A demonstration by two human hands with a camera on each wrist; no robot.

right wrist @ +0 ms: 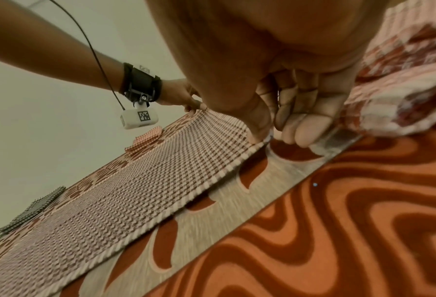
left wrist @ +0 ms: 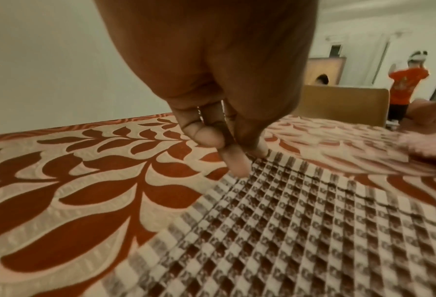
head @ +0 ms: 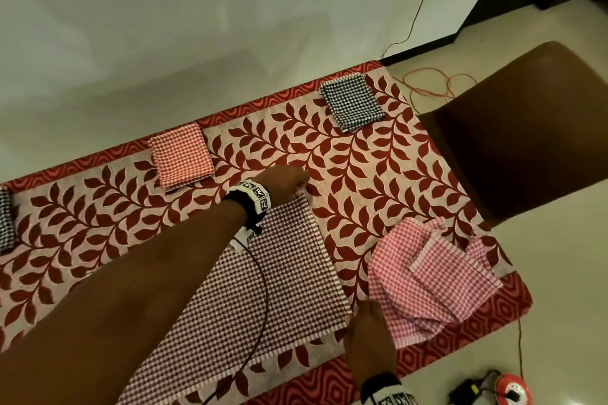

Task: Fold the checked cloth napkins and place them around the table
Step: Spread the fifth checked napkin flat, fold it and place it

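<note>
A maroon-and-white checked napkin (head: 263, 289) lies spread flat on the leaf-patterned tablecloth (head: 362, 181). My left hand (head: 301, 189) reaches across it and pinches its far right corner; in the left wrist view the left hand (left wrist: 239, 158) has thumb and fingers closed on that corner of the napkin (left wrist: 313, 231). My right hand (head: 357, 316) holds the near right corner; in the right wrist view the right hand (right wrist: 270, 138) has its thumb on the napkin's (right wrist: 161, 170) edge with curled fingers beside it.
A loose pile of pink checked napkins (head: 427, 279) lies right of my right hand. Folded napkins sit along the far edge: red (head: 181, 156), black (head: 352, 102), and another black one (head: 5, 220) at the left. A brown chair (head: 526, 135) stands at the table's right end. Cables lie on the floor.
</note>
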